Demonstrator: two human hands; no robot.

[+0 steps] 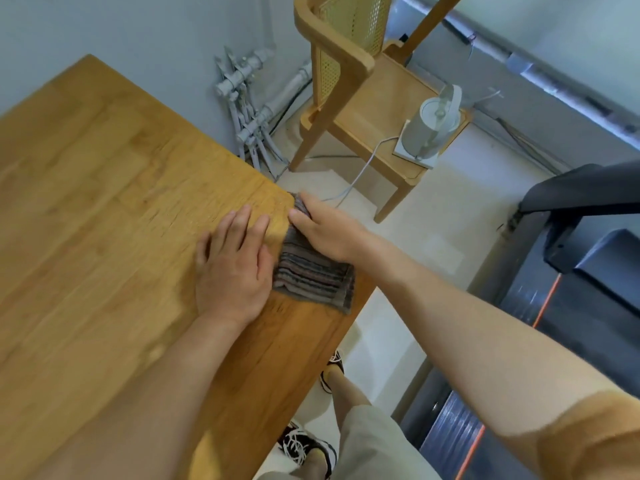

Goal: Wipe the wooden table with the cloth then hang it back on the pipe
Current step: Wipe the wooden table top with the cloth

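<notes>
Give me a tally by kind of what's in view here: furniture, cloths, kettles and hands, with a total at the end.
Furniture: 2, the wooden table and the chair.
Cloths: 1, the striped cloth on the table.
Kettles: 1, the white kettle on the chair seat.
Hands: 2, the left hand and the right hand.
Total: 6.

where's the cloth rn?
Head view: the striped cloth lies at the wooden table's right edge near its far corner, under the right hand, with the left hand flat beside it.
</notes>
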